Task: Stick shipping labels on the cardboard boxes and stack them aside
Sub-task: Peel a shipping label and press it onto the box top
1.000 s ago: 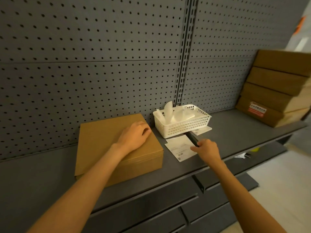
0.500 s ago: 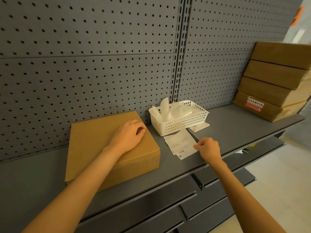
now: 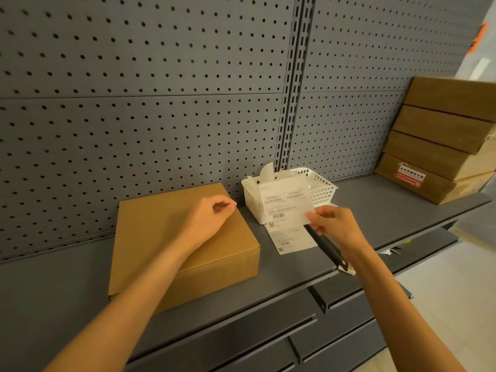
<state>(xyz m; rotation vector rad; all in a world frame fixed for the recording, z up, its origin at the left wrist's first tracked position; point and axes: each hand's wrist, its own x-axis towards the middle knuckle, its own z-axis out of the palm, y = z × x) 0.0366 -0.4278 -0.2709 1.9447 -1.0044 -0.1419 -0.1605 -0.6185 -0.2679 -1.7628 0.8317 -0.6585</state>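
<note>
A plain cardboard box [image 3: 161, 237] lies flat on the grey shelf [image 3: 375, 210]. My left hand [image 3: 206, 221] rests on its top near the far right corner, fingers curled, holding nothing. My right hand [image 3: 335, 226] pinches the lower right corner of a white shipping label [image 3: 284, 202] and holds it up in front of the basket. More labels [image 3: 292, 237] lie flat on the shelf below it. A stack of cardboard boxes [image 3: 445, 135] stands at the far right; the bottom one carries a red and white sticker [image 3: 412, 175].
A white plastic basket [image 3: 322, 189] with curled white paper strips stands against the pegboard wall [image 3: 161, 103]. A dark gap [image 3: 326, 248] runs between two shelf boards under my right hand. Lower shelf edges jut out below.
My right hand has picked one label off the pile and raised it in front of the basket. My left hand's fingers have curled slightly on the box top.
</note>
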